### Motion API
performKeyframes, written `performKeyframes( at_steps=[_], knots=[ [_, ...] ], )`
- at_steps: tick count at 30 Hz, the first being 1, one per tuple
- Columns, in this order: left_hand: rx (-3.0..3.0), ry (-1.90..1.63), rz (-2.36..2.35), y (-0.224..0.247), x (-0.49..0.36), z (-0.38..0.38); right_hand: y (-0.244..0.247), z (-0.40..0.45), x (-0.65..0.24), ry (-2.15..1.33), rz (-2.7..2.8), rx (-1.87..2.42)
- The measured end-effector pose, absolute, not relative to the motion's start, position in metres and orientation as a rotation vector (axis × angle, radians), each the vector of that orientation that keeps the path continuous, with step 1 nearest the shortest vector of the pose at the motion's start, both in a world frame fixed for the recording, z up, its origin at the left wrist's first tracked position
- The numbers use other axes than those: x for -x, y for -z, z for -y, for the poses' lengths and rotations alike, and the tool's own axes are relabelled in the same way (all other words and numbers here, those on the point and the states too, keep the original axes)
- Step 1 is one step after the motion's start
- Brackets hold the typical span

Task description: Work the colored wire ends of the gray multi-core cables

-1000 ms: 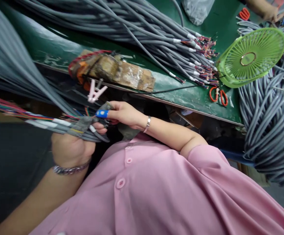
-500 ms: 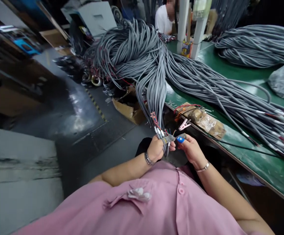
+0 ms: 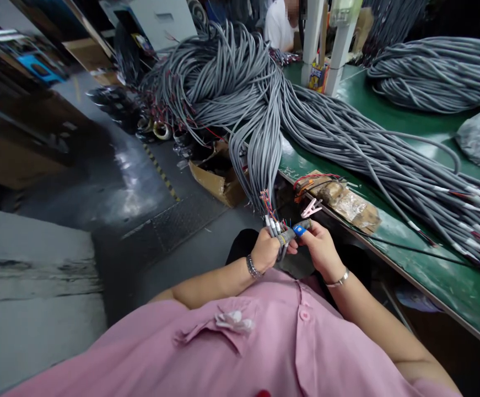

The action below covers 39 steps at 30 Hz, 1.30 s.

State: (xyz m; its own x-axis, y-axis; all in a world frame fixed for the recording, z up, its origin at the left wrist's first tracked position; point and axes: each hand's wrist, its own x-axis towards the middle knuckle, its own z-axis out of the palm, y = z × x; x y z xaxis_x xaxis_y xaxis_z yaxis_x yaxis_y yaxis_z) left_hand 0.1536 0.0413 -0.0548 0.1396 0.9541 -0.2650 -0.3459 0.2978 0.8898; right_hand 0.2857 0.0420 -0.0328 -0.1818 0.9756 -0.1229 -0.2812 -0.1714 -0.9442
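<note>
My left hand is closed around a few grey cables at their ends, in front of my body. White bands wrap these cables, and thin coloured wires with bare copper tips fan out above the fist. A grey cover with a yellow band sits on the left thumb. My right hand is pinched right against the left thumb; blue tape wraps its thumb and a grey cover its forefinger. What lies between the right fingertips is hidden.
A big pile of grey cables spreads over the green table. On its near edge lie a taped wooden block and a pink clip. An open carton stands on the floor. A person in white is behind.
My right hand has moved slightly left, and its fingertips now meet the left thumb. The left hand keeps hold of the cables. The view has shifted a little.
</note>
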Motion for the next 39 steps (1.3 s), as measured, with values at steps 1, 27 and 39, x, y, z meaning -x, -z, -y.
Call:
performKeyframes(
  at_steps=[1,27,39],
  knots=[
    [-0.768,-1.094,-1.003,0.054,-0.154,-0.041,0.032,-0.041,-0.285,-1.555,1.008,1.001],
    [-0.750,-1.135,-1.012,0.055,-0.152,-0.042,0.045,-0.045,-0.282,-1.519,0.911,1.050],
    [-0.652,-1.071,-0.954,0.040,-0.144,-0.046,0.068,-0.054,-0.303,-1.681,0.560,0.828]
  ],
)
